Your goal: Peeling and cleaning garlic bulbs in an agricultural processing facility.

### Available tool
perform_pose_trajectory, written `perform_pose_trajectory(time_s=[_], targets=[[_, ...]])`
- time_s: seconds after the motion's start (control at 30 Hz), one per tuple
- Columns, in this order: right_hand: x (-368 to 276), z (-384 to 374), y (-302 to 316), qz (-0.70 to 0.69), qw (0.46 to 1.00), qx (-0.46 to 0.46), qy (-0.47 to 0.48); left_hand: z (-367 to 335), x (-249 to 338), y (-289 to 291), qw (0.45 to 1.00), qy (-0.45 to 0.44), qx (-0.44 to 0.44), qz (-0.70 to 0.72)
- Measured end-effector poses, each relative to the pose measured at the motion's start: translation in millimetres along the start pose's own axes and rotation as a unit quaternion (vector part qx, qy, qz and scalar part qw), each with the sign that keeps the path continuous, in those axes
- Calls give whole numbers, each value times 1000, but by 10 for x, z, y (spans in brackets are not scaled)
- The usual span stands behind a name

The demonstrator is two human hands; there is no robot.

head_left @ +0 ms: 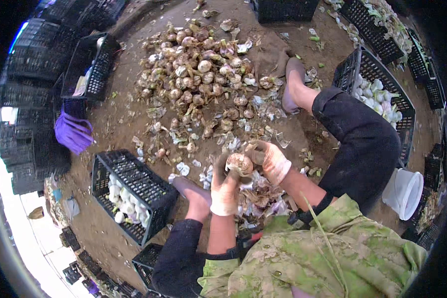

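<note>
My left hand (224, 191), in a soiled white glove with darkened fingers, is closed around a brownish garlic bulb (240, 163). My right hand (273, 163), gloved the same way, has its fingers bent together at the bulb's right side. What its fingertips pinch there is too small and blurred to make out. Below my hands lies a heap of peeled-off garlic skins (260, 196). Ahead on the ground spreads a large pile of dirty, unpeeled garlic bulbs (193, 69).
A black crate (156, 181) of white garlic stands at the left, and another crate (407, 107) of it beyond my right knee. A white bucket (403, 193) sits at the right. Stacked black crates (35, 94) line the left side; purple net bags (73, 130) hang there.
</note>
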State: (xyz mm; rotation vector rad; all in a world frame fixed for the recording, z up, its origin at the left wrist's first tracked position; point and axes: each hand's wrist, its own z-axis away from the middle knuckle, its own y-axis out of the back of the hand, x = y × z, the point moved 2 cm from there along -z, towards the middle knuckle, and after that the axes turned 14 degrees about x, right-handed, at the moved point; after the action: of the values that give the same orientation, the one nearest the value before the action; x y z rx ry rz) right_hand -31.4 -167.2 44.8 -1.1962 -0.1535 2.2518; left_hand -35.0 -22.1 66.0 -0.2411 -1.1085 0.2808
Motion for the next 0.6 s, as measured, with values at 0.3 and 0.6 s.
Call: perform_pose_trajectory(time_s=[0.3,0.6], targets=[[-278,497,-160,169,978,-82,87,677,376,-289,783,-358,152,-486],[-129,473,-155,132,983,-125,36,741,438,-148,719,-412,168,-534]])
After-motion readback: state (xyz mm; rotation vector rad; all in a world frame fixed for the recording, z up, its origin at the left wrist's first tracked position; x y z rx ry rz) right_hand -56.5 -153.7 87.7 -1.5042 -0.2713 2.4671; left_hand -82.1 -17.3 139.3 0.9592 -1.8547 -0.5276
